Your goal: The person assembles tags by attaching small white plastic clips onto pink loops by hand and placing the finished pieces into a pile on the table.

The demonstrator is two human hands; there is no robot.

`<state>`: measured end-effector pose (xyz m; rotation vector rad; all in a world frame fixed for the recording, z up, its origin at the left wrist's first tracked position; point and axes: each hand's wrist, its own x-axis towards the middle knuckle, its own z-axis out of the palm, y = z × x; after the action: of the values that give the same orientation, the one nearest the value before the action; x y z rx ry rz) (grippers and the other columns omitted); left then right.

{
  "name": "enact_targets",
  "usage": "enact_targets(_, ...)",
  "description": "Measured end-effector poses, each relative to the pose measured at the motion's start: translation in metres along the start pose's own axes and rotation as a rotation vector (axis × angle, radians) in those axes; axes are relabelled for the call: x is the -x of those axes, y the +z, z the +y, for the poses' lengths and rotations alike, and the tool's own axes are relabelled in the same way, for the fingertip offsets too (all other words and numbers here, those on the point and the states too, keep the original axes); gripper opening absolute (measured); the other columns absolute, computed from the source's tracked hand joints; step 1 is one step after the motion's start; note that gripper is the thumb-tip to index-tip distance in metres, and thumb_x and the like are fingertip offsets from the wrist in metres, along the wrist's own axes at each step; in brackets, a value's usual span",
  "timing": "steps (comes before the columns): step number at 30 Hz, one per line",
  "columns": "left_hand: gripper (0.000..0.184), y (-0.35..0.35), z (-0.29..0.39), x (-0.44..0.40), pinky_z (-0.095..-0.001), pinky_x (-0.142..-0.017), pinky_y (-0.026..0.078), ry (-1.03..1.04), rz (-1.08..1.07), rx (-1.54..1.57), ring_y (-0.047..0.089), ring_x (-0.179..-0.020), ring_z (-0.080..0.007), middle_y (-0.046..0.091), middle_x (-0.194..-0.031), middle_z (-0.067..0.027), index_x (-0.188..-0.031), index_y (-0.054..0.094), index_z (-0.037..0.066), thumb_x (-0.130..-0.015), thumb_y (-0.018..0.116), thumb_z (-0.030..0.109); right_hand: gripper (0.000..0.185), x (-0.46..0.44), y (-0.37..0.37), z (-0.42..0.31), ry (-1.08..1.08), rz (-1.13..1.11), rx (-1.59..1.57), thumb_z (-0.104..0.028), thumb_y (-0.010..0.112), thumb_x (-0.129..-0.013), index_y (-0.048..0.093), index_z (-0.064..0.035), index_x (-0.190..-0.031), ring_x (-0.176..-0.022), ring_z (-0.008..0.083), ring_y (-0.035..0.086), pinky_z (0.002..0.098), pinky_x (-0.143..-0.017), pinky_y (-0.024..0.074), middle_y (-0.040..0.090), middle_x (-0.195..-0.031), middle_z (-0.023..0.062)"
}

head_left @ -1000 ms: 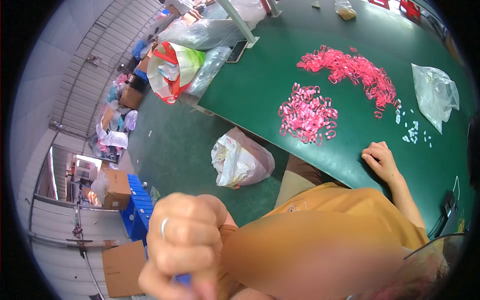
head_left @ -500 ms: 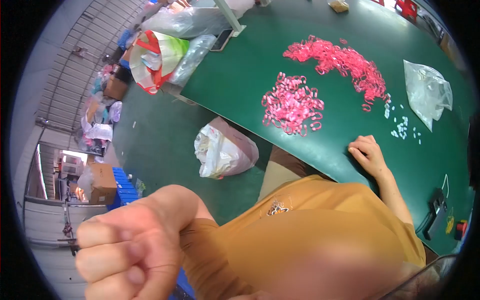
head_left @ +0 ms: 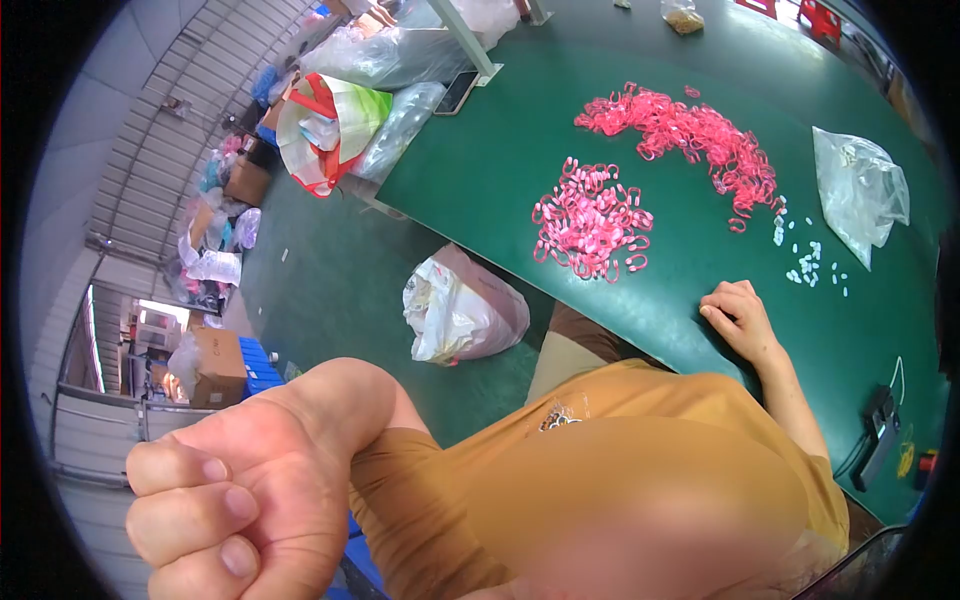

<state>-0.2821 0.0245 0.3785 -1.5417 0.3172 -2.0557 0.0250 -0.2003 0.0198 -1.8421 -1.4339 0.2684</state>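
Green desk [head_left: 470, 180] carries pink rings [head_left: 690, 138] at 11 o'clock of the resting right hand [head_left: 742, 322], pink-and-white clips [head_left: 592, 222] at 10, white pieces [head_left: 804, 270] at 2, presumably spaced against mixing; right fingers [head_left: 738, 291] curled closed, left hand [head_left: 255, 495] at 8 raised in a fist, no object visible.

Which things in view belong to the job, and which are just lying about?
Likely the job's:
nearer pink pile
farther pink pile
small white pieces
clear plastic bag, perhaps

Apparently lying about:
phone
shopping bag
white sack
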Motion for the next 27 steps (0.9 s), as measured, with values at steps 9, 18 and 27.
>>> enact_targets(9, 0.036, 0.0086, 0.0037, -0.0014, -0.0324, -0.051, 0.028, -0.012, 0.045, 0.014, 0.028, -0.049, -0.0103, 0.027, -0.064, 0.0049, -0.079, 0.042, 0.019, -0.112, 0.056, 0.02, 0.011, 0.0, -0.002, -0.0014, 0.01, -0.012, 0.0, -0.018, 0.074, -0.098, 0.077, -0.0074, -0.097, -0.087, 0.0262, 0.065, 0.0395, -0.089, 0.046, 0.069, -0.087, 0.0054)
enact_targets(18, 0.03, 0.0082, 0.0011, -0.0007, -0.0331, -0.051, 0.029, -0.013, 0.046, 0.045, 0.029, -0.049, -0.0103, 0.03, -0.064, 0.0051, -0.083, 0.045, 0.02, -0.111, 0.057, 0.017, 0.012, -0.0004, -0.0019, -0.0031, 0.027, -0.001, -0.001, -0.019, 0.075, -0.097, 0.078, -0.0078, -0.097, -0.085, 0.0261, 0.065, 0.0391, -0.088, 0.0461, 0.068, -0.085, 0.0059)
enact_targets(27, 0.038, 0.0017, -0.0048, 0.0019, -0.0203, -0.041, 0.036, 0.066, -0.208, 0.312, 0.046, -0.052, -0.0048, 0.045, -0.077, 0.0043, -0.156, 0.034, 0.005, -0.119, 0.032, 0.014, 0.012, -0.0006, -0.002, -0.0038, 0.019, -0.001, 0.003, -0.019, 0.074, -0.098, 0.078, -0.0075, -0.097, -0.086, 0.0256, 0.065, 0.0392, -0.088, 0.0458, 0.068, -0.085, 0.0056)
